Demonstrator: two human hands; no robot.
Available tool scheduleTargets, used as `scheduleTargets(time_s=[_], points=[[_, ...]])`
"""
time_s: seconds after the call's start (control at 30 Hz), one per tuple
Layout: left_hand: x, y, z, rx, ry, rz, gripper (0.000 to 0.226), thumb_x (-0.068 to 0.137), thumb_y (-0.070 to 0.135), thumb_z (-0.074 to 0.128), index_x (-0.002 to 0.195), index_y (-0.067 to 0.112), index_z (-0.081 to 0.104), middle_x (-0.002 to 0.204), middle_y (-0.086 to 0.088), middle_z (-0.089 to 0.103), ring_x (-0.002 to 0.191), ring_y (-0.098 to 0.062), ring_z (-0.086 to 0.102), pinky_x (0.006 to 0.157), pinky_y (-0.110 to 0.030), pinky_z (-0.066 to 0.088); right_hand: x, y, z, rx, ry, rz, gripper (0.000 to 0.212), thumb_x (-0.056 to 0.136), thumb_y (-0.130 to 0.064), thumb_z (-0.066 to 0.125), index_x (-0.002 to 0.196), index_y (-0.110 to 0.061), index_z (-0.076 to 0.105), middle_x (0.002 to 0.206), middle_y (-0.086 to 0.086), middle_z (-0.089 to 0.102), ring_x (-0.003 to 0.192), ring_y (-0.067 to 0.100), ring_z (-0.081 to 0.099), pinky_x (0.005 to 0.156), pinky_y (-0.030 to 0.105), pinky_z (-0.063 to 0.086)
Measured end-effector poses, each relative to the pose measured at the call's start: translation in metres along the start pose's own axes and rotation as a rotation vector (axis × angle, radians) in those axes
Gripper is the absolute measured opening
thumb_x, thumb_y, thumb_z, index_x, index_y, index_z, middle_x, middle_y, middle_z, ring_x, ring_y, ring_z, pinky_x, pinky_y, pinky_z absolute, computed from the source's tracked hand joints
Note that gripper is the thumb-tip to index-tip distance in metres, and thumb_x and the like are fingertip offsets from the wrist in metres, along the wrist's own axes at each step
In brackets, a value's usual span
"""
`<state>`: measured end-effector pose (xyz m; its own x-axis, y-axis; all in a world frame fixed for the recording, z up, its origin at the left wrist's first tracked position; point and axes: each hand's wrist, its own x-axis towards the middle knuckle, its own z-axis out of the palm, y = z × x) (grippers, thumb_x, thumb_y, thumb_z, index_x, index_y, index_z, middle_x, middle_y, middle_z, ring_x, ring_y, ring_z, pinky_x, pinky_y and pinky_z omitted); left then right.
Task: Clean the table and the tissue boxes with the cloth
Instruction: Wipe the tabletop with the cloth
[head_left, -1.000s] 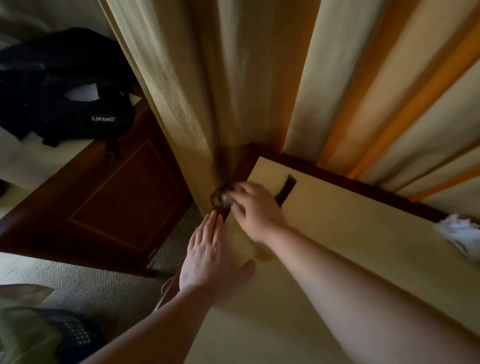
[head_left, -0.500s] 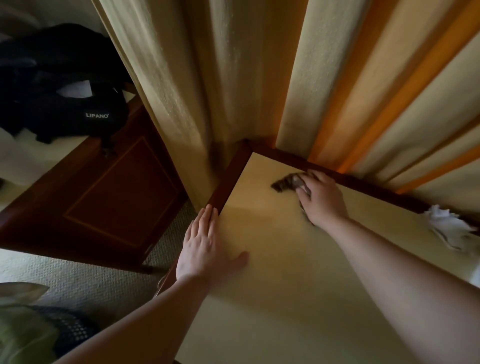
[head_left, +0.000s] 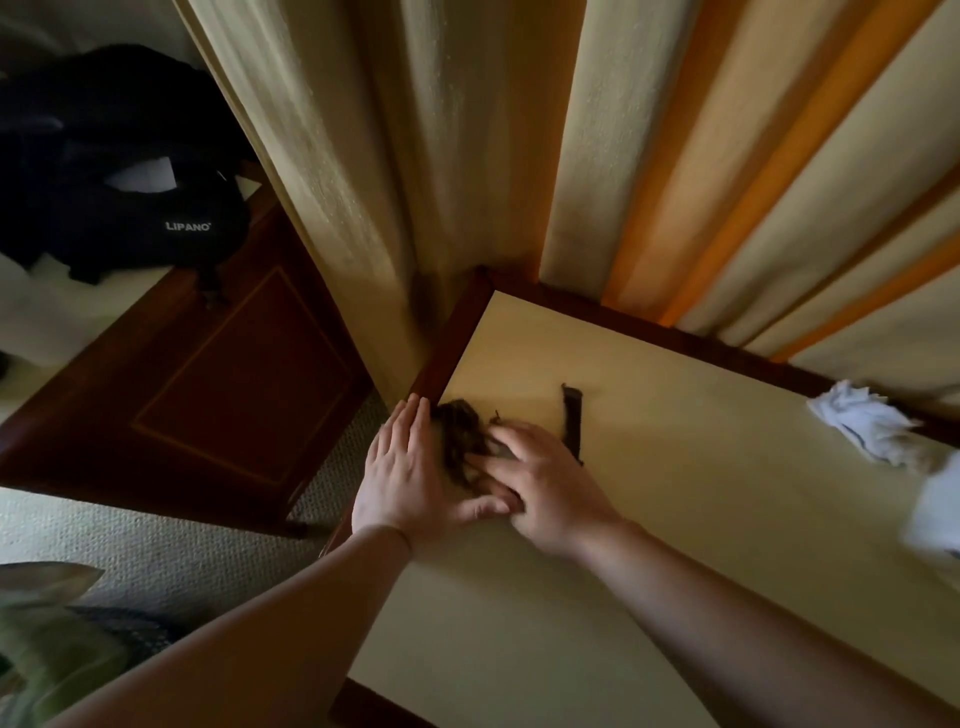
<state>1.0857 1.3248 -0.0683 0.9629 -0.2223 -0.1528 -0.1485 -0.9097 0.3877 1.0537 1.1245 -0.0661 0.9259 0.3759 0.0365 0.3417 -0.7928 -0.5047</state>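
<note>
The table (head_left: 675, 467) has a pale yellow top with a dark wooden rim. A dark brown cloth (head_left: 462, 441) lies bunched near the table's left edge, and a strip of it (head_left: 571, 421) trails out to the right. My right hand (head_left: 545, 488) grips the cloth and presses it against the tabletop. My left hand (head_left: 405, 473) lies flat on the table's left edge, fingers straight, right beside the cloth. White tissue (head_left: 862, 426) sticks up at the right edge; the tissue box under it is blurred and mostly cut off.
Beige and orange curtains (head_left: 623, 156) hang behind the table's far rim. A dark wooden bed frame (head_left: 208, 374) stands to the left with a black bag (head_left: 114, 166) on it. Light carpet (head_left: 156, 561) covers the floor below.
My right hand has swept the cloth from the far rim back to the left edge, beside my left hand. My left hand has stayed flat on the table's edge.
</note>
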Motion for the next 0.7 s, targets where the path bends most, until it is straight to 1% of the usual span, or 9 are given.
scheduleTargets(time_s=[0.07, 0.13, 0.2, 0.27, 0.4, 0.47, 0.57, 0.7], points=[[-0.001, -0.001, 0.0, 0.003, 0.009, 0.008, 0.155, 0.051, 0.114, 0.026, 0.165, 0.012, 0.005, 0.173, -0.006, 0.004, 0.159, -0.02, 0.0, 0.13, -0.042, 0.006, -0.031, 0.007, -0.002, 0.004, 0.004, 0.012, 0.035, 0.103, -0.041, 0.058, 0.134, -0.03, 0.07, 0.147, 0.004, 0.054, 0.14, 0.026, 0.046, 0.119, 0.042, 0.038], [-0.002, -0.003, 0.0, 0.007, 0.013, 0.02, 0.142, 0.062, 0.11, 0.018, 0.165, 0.013, 0.006, 0.173, -0.006, 0.004, 0.159, -0.02, 0.0, 0.13, -0.042, 0.005, -0.057, 0.019, -0.01, -0.018, 0.036, 0.041, 0.036, 0.105, -0.042, 0.056, 0.136, -0.029, 0.069, 0.147, 0.002, 0.055, 0.14, 0.025, 0.048, 0.118, 0.041, 0.039], [-0.002, -0.004, 0.001, 0.016, 0.015, 0.026, 0.132, 0.07, 0.105, 0.015, 0.165, 0.014, 0.005, 0.173, -0.005, 0.004, 0.159, -0.02, -0.001, 0.129, -0.04, 0.004, -0.078, 0.035, -0.022, -0.056, 0.096, 0.087, 0.038, 0.104, -0.04, 0.056, 0.136, -0.025, 0.07, 0.146, 0.004, 0.057, 0.137, 0.026, 0.053, 0.114, 0.044, 0.045], [-0.002, -0.003, 0.001, 0.016, 0.018, 0.026, 0.126, 0.075, 0.102, 0.013, 0.165, 0.015, 0.006, 0.173, -0.005, 0.005, 0.159, -0.019, -0.001, 0.129, -0.04, 0.004, -0.085, 0.054, -0.036, -0.098, 0.132, 0.184, 0.04, 0.102, -0.038, 0.057, 0.137, -0.023, 0.069, 0.146, 0.007, 0.057, 0.134, 0.027, 0.056, 0.111, 0.047, 0.048], [-0.001, -0.002, 0.002, 0.009, 0.033, 0.021, 0.119, 0.08, 0.098, 0.011, 0.165, 0.015, 0.009, 0.173, -0.004, 0.007, 0.159, -0.019, 0.001, 0.129, -0.038, 0.004, -0.047, 0.079, -0.052, -0.146, 0.155, 0.422, 0.042, 0.104, -0.037, 0.056, 0.144, -0.026, 0.063, 0.154, 0.006, 0.05, 0.141, 0.029, 0.047, 0.115, 0.044, 0.041], [-0.002, -0.002, 0.002, 0.011, 0.037, 0.023, 0.117, 0.081, 0.096, 0.011, 0.165, 0.014, 0.009, 0.172, -0.004, 0.008, 0.158, -0.018, 0.001, 0.128, -0.036, 0.002, -0.015, 0.079, -0.048, -0.143, 0.169, 0.478, 0.041, 0.106, -0.037, 0.055, 0.145, -0.026, 0.062, 0.156, 0.005, 0.048, 0.143, 0.028, 0.043, 0.118, 0.043, 0.036], [-0.002, -0.003, 0.003, -0.009, 0.039, 0.024, 0.118, 0.081, 0.096, 0.01, 0.165, 0.014, 0.01, 0.172, -0.005, 0.009, 0.159, -0.018, 0.001, 0.128, -0.035, 0.002, 0.026, 0.06, -0.032, -0.105, 0.169, 0.421, 0.041, 0.106, -0.037, 0.055, 0.144, -0.023, 0.063, 0.155, 0.007, 0.05, 0.142, 0.03, 0.043, 0.121, 0.044, 0.035], [-0.002, -0.007, 0.004, -0.046, 0.057, 0.042, 0.119, 0.081, 0.095, 0.007, 0.164, 0.01, 0.014, 0.172, -0.008, 0.015, 0.159, -0.019, 0.006, 0.127, -0.034, 0.003, 0.04, 0.017, -0.005, -0.035, 0.126, 0.212, 0.036, 0.103, -0.032, 0.061, 0.136, -0.021, 0.07, 0.145, 0.009, 0.058, 0.133, 0.033, 0.05, 0.114, 0.047, 0.042]])
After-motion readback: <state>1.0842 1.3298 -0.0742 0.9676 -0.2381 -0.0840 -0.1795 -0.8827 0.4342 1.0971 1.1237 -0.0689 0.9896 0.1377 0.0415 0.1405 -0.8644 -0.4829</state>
